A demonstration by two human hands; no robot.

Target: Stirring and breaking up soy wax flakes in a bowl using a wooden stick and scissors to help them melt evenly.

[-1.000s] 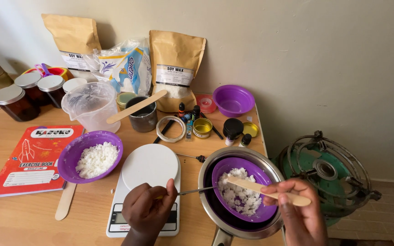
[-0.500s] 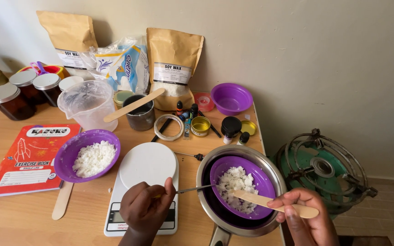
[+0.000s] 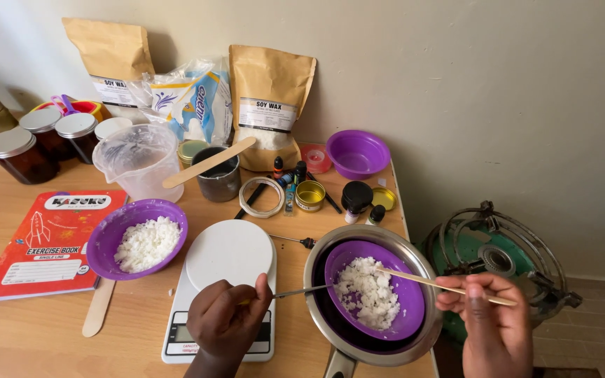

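My right hand is closed around the near end of a flat wooden stick, pinched between thumb and fingers. The stick lies nearly level, and its long axis runs from my right hand to the left and a little away from me, so its far tip rests in the white flakes. These flakes sit in a purple bowl, and this bowl stands inside a steel pot at the right edge of the bench.

My left hand is clenched over the handle of a thin metal tool. I cannot tell what kind of tool it is, because my fingers cover the handle. Its shaft points to the right and reaches the left rim of the purple bowl, so the 2 tools come at the flakes from opposite sides.

So the flakes lie between my 2 hands, nearer to the right hand than to the left. My left hand hovers over the near edge of the white kitchen scale, which is just beside the pot on its left.

Further left stands a second purple bowl of flakes, well apart from both hands, with a red exercise book beside it. A round green stove is on the floor to the right of the bench.
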